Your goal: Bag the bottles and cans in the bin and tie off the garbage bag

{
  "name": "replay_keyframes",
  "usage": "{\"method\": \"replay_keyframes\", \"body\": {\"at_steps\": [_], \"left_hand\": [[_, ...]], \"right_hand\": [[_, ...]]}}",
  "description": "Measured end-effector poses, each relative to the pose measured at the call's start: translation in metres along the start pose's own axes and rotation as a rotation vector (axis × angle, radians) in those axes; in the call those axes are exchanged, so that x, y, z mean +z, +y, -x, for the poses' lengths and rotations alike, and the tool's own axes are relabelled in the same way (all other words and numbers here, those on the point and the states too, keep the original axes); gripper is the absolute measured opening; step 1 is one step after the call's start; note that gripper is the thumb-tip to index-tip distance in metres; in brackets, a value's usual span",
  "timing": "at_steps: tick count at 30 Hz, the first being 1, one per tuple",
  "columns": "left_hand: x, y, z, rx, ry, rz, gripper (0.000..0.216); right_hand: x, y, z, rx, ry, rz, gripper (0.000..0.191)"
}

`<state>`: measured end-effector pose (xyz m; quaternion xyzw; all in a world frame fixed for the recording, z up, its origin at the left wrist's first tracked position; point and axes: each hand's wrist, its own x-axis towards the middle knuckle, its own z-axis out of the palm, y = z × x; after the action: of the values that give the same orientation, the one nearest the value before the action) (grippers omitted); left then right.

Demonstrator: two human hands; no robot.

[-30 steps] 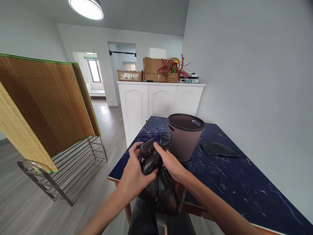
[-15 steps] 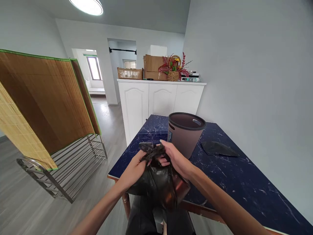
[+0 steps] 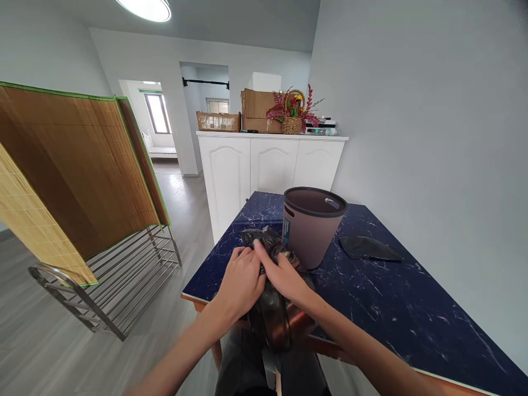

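Observation:
A filled black plastic bag (image 3: 270, 313) hangs at the near edge of the table, its gathered top bunched above my fingers. My left hand (image 3: 242, 278) is closed around the neck of the bag from the left. From the other side my right hand (image 3: 282, 275) grips the same gathered plastic, thumb stretched along the top. Something reddish-brown shows through the thin film, but its kind I cannot make out. Just behind my hands a brownish-mauve trash can (image 3: 311, 236) with a black rim stands upright on the table.
A folded black plastic bag (image 3: 369, 248) lies on the dark blue marbled table (image 3: 396, 308), right of the trash can. To the left, a bamboo mat (image 3: 91, 170) drapes over a metal rack (image 3: 124, 291). A white cabinet (image 3: 272, 165) bears cardboard boxes (image 3: 262, 110) and a flower basket (image 3: 292, 124).
Both hands have drawn closer together on the neck of the bag, and my left hand has turned over with its back up. The bunched top has shifted slightly up. The trash can stays put.

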<state>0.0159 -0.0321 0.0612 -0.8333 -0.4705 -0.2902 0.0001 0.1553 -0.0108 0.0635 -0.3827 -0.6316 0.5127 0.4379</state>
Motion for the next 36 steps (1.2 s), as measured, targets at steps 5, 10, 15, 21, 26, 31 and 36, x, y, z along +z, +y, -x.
{"method": "replay_keyframes", "body": {"at_steps": [5,10,15,21,26,31,36], "left_hand": [[-0.006,0.002,0.004,-0.019,-0.041,0.185,0.016],[-0.009,-0.006,0.006,-0.128,-0.102,0.352,0.022],[-0.013,-0.012,0.003,-0.129,-0.199,0.598,0.029],[-0.018,-0.017,0.001,-0.220,-0.248,0.714,0.029],[-0.018,-0.012,-0.002,-0.229,-0.211,0.665,0.026],[-0.012,-0.004,-0.002,-0.144,-0.154,0.481,0.024],[-0.012,0.003,-0.002,-0.334,-0.141,0.705,0.047]], "right_hand": [[-0.009,0.008,0.001,0.245,0.309,-0.168,0.079],[-0.012,0.014,0.001,0.283,0.166,-0.377,0.075],[-0.026,0.009,0.003,0.289,0.019,-0.299,0.057],[-0.063,-0.015,0.016,-0.171,-0.394,0.296,0.022],[-0.069,-0.006,0.019,-0.363,-0.179,0.467,0.034],[-0.057,0.018,0.019,-0.526,0.138,0.621,0.026],[-0.044,0.028,0.017,-0.795,0.380,0.743,0.027]]}}
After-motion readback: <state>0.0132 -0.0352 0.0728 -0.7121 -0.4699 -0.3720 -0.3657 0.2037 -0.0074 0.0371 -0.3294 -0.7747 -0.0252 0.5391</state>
